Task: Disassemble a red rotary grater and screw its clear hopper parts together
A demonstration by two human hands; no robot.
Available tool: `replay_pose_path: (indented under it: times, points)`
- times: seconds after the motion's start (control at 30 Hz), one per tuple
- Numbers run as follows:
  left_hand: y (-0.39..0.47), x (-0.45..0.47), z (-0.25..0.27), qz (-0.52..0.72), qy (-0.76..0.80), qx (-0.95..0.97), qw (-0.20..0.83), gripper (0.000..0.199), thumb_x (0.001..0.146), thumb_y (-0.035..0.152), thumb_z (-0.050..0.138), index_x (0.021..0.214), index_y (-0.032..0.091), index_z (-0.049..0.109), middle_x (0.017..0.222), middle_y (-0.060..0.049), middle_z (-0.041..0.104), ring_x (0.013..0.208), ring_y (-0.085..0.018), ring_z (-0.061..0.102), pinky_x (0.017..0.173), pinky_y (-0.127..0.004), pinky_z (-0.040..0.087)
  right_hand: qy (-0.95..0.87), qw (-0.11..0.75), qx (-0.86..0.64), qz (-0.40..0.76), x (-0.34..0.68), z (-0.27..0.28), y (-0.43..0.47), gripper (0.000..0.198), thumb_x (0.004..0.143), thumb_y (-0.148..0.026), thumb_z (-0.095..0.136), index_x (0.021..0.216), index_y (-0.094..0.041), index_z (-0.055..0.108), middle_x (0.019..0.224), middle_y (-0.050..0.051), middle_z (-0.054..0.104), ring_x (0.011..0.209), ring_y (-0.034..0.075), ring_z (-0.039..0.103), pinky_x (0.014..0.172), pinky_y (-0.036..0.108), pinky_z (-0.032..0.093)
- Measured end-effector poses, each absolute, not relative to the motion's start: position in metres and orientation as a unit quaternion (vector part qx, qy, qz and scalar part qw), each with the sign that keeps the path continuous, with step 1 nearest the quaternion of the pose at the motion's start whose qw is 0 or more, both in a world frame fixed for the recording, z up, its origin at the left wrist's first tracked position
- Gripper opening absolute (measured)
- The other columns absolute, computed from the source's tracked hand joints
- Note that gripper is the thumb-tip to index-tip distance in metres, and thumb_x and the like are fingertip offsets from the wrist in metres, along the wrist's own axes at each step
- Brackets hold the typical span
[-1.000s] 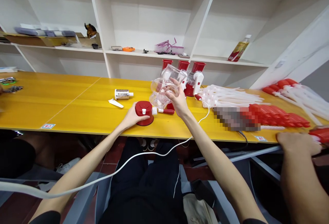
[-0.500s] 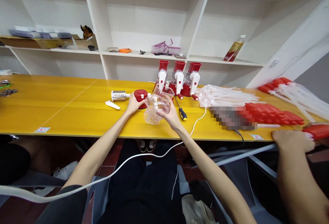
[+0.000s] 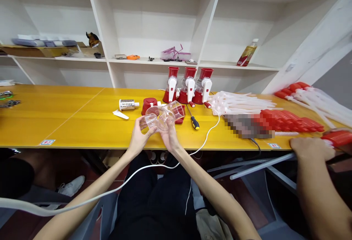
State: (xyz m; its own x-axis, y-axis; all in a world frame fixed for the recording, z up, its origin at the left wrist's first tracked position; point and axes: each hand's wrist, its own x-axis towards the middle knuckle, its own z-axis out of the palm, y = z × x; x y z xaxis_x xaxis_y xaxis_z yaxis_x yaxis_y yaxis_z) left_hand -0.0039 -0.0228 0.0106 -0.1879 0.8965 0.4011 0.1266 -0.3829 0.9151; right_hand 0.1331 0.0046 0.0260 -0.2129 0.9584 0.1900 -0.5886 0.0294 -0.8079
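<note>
Head view: the clear plastic grater housing [image 3: 161,117], held by the right hand [image 3: 169,137] alone a moment ago, now sits clasped in both; the left hand [image 3: 139,137] has left the red round base [image 3: 149,105] behind it on the yellow table [image 3: 82,122].

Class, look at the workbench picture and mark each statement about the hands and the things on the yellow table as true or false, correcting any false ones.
1. Both hands hold the clear housing. True: the left hand and right hand both grip it.
2. The screwdriver is in the right hand. False: it lies on the table, right of the hands.
3. Three red and white graters stand upright at the back of the table. True.
4. The metal drum sits inside the clear housing. False: it lies on the table, apart, to the left.
5. A red base sits behind the housing. True.
</note>
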Motion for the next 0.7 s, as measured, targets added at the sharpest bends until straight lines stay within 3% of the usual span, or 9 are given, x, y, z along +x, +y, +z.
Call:
replay_pose_path:
  times: [0.33, 0.57, 0.7]
  points:
    - [-0.014, -0.024, 0.038, 0.623, 0.490, 0.575, 0.203, 0.070, 0.066, 0.059, 0.082, 0.121, 0.023, 0.058, 0.121, -0.010, 0.059, 0.115, -0.026, 0.062, 0.094, -0.042, 0.059, -0.439, 0.548, -0.243, 0.669, 0.154, 0.023, -0.002, 0.066, 0.091, -0.055, 0.046, 0.140, -0.010, 0.044, 0.131, 0.011, 0.053, 0.127, 0.007, 0.052, 0.115, 0.031, 0.053]
    - [-0.013, -0.044, 0.081, 0.491, 0.473, 0.730, 0.047, 0.066, 0.070, 0.056, 0.082, 0.127, 0.027, 0.065, 0.115, -0.006, 0.058, 0.110, -0.026, 0.060, 0.105, -0.048, 0.052, -0.518, 0.514, -0.346, 0.590, 0.168, 0.009, 0.011, 0.060, 0.091, -0.052, 0.049, 0.133, -0.009, 0.050, 0.126, 0.010, 0.056, 0.123, 0.005, 0.054, 0.112, 0.027, 0.054]
    - [-0.001, -0.041, 0.098, 0.392, 0.436, 0.807, 0.067, 0.064, 0.069, 0.048, 0.084, 0.128, 0.030, 0.067, 0.112, -0.004, 0.057, 0.111, -0.026, 0.059, 0.108, -0.048, 0.049, -0.578, 0.492, -0.416, 0.502, 0.175, 0.001, 0.015, 0.055, 0.092, -0.052, 0.046, 0.128, -0.011, 0.054, 0.125, 0.009, 0.057, 0.122, 0.003, 0.053, 0.114, 0.025, 0.053]
